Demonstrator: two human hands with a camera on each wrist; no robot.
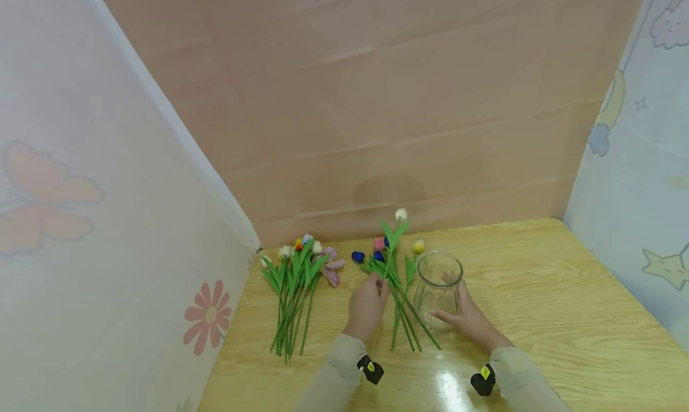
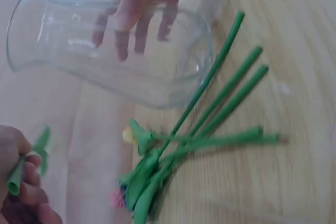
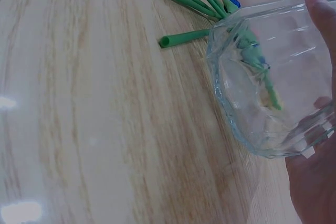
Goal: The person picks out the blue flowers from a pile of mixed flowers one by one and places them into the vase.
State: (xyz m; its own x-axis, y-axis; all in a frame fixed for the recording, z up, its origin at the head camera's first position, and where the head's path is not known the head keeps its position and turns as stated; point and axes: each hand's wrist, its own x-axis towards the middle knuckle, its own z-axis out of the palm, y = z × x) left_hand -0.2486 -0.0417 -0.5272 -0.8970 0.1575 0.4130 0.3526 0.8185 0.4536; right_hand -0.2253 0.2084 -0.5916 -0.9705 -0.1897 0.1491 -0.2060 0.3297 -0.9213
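My left hand (image 1: 366, 307) pinches the green stem of a white artificial tulip (image 1: 401, 215), its head pointing up and away. In the left wrist view the cut end of that stem (image 2: 14, 182) sticks out between the fingers. My right hand (image 1: 473, 322) grips a clear glass vase (image 1: 437, 301) around its side, thumb and fingers spread on opposite faces. The vase tilts slightly, its mouth uppermost, and no stems stand in it. Beside it lie loose tulips with blue (image 1: 357, 257), pink (image 1: 379, 244) and yellow (image 1: 418, 246) heads, their green stems (image 2: 231, 103) crossing.
On the left of the wooden table (image 1: 517, 280) lies a second bunch of artificial flowers (image 1: 293, 274), white, orange, pale blue and pinkish-purple. A brown cloth backdrop (image 1: 387, 101) rises behind, with printed panels (image 1: 134, 220) at both sides.
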